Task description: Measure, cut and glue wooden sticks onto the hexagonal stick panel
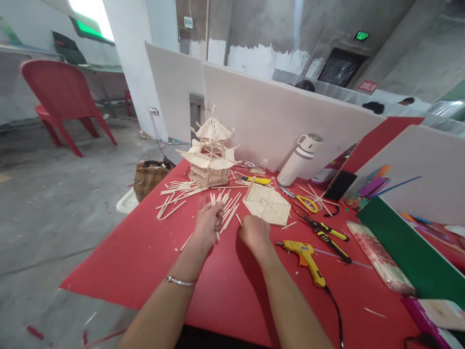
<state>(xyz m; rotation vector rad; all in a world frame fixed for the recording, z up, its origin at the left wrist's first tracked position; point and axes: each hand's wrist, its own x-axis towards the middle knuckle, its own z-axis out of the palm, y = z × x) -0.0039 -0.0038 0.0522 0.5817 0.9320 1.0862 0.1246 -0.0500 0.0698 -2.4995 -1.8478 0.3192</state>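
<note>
My left hand (209, 224) is closed around several thin wooden sticks (213, 198), which poke out above and below the fingers. To its right, my right hand (255, 235) is curled shut over the table, with the end of one wooden stick (238, 219) showing at its fingertips. Just beyond that hand lies a flat hexagonal panel of sticks (271, 203), one short post upright at its left edge. Loose sticks (172, 203) are scattered around the left hand. Behind them stands a tiered pagoda model (209, 160) built of the same sticks.
On the red table (145, 271), right of my hands, are a yellow glue gun (305, 257) with its cord, black-and-yellow pliers (329, 237), yellow-handled scissors (307, 203) and a bag of sticks (379, 257). A white bottle (300, 160) stands by the white partition (254, 106).
</note>
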